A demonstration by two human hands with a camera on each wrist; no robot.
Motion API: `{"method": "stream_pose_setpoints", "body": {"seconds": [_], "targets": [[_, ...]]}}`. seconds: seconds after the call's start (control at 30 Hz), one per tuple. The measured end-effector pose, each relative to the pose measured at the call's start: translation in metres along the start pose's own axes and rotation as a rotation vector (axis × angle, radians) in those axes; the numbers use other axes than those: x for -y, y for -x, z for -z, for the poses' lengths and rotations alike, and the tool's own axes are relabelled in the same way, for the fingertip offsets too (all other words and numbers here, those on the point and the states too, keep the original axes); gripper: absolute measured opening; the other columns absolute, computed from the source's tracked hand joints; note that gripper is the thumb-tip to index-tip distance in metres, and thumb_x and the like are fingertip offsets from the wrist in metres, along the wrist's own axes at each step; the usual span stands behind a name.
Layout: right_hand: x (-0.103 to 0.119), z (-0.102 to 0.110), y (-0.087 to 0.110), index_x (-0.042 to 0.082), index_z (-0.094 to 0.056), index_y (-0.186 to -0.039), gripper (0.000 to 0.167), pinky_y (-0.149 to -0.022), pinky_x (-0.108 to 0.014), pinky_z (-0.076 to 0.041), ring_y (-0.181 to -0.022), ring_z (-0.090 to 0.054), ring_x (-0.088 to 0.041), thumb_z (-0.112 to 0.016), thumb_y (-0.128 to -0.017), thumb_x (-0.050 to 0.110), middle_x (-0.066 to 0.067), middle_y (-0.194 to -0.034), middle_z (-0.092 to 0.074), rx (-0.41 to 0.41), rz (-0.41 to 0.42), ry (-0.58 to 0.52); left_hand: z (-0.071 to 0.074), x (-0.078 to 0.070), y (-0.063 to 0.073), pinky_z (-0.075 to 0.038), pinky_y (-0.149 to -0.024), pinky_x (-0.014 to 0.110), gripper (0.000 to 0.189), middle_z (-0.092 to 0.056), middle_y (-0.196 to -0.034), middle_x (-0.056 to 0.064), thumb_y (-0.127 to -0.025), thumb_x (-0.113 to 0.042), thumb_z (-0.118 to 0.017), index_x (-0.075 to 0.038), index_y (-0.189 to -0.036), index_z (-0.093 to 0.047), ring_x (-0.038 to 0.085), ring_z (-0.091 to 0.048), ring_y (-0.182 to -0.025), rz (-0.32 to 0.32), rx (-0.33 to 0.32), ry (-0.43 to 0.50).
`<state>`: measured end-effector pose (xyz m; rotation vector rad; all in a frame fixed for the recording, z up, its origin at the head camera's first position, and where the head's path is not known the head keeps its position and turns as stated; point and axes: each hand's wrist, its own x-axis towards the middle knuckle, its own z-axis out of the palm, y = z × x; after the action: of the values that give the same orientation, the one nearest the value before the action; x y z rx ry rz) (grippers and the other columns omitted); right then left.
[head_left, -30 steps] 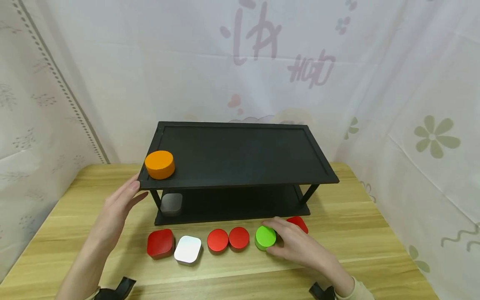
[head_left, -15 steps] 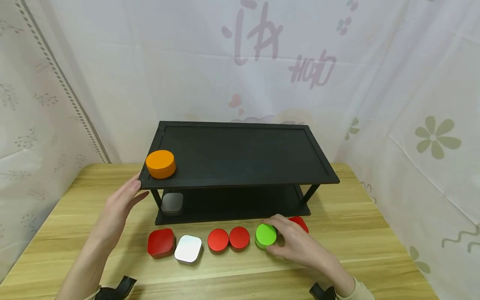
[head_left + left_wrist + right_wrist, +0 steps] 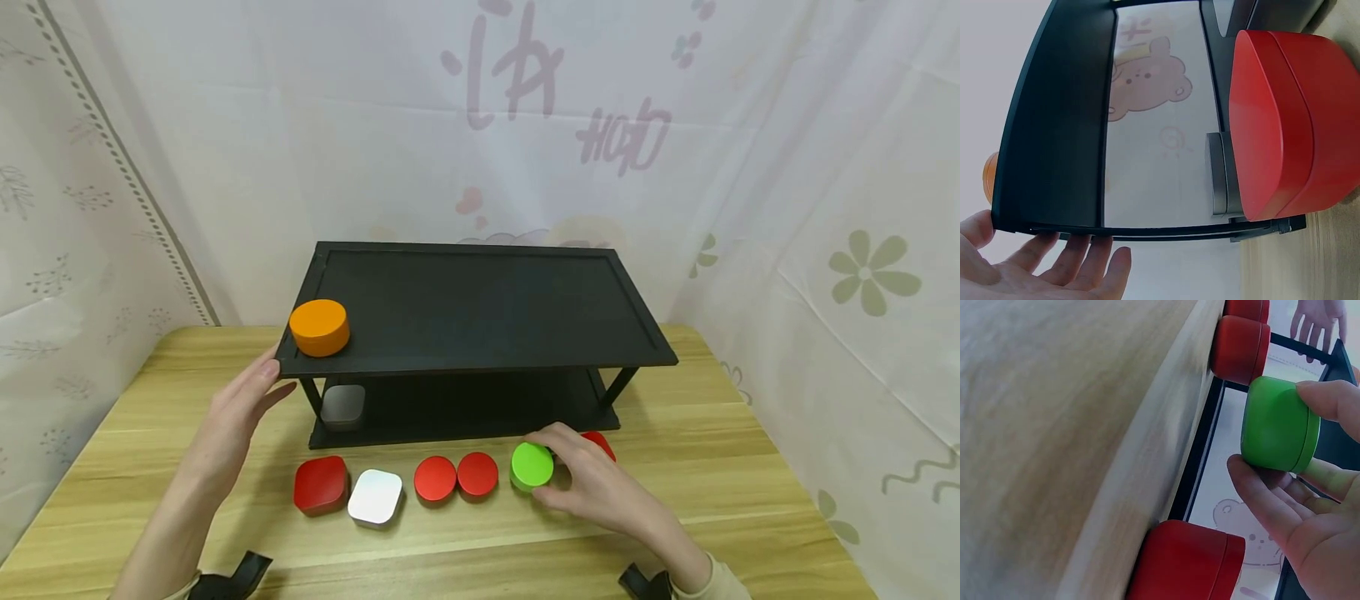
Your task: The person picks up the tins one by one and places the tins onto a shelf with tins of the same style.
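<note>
My right hand (image 3: 592,479) holds a small round green tin (image 3: 532,465) between thumb and fingers, in front of a black two-tier shelf (image 3: 480,308). In the right wrist view the green tin (image 3: 1275,425) sits higher off the table than the red tins beside it. My left hand (image 3: 232,421) grips the left front corner of the shelf's top board. In the left wrist view its thumb lies at the board's edge and the fingers reach behind the side, their tips partly hidden. An orange round tin (image 3: 320,327) stands on the top board's left end.
A dark grey square tin (image 3: 343,407) stands on the lower board's left end. Along the front lie a red square tin (image 3: 321,486), a white square tin (image 3: 376,497) and two round red tins (image 3: 435,479). Another red tin (image 3: 600,443) is partly behind my right hand.
The green tin and my right hand have shifted slightly away from me and up. My left hand stays at the shelf corner.
</note>
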<state>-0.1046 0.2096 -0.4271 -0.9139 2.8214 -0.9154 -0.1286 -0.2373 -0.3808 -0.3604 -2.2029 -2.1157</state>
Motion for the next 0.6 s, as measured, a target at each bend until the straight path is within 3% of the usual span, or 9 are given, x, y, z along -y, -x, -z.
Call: {"method": "stream_pose_setpoints", "body": {"seconds": [0.43,0.6], "targets": [[0.0034,0.0037,0.0005,0.023,-0.061,-0.134,0.059,-0.085,-0.028,-0.060,-0.105,-0.058,-0.002,-0.085,-0.081,0.015,0.015,-0.125,-0.060,-0.091,0.059,-0.018,0.0014,0.0071,0.0008,-0.044,-0.100,0.009,0.046,-0.053,-0.148,-0.019,-0.112,-0.024,-0.038,-0.010,-0.156,-0.045,-0.003,-0.046,-0.133,0.002,-0.017,0.019],[0.0074,0.0078,0.0004,0.022,-0.060,-0.134,0.060,-0.084,-0.029,-0.060,-0.104,-0.058,-0.002,-0.086,-0.080,0.016,0.014,-0.128,-0.060,-0.118,0.036,-0.020,0.0023,0.0087,0.0003,-0.044,-0.100,0.009,0.046,-0.054,-0.147,-0.019,-0.112,-0.022,-0.039,-0.009,-0.156,-0.045,-0.003,-0.048,-0.132,-0.011,-0.016,0.030]]}}
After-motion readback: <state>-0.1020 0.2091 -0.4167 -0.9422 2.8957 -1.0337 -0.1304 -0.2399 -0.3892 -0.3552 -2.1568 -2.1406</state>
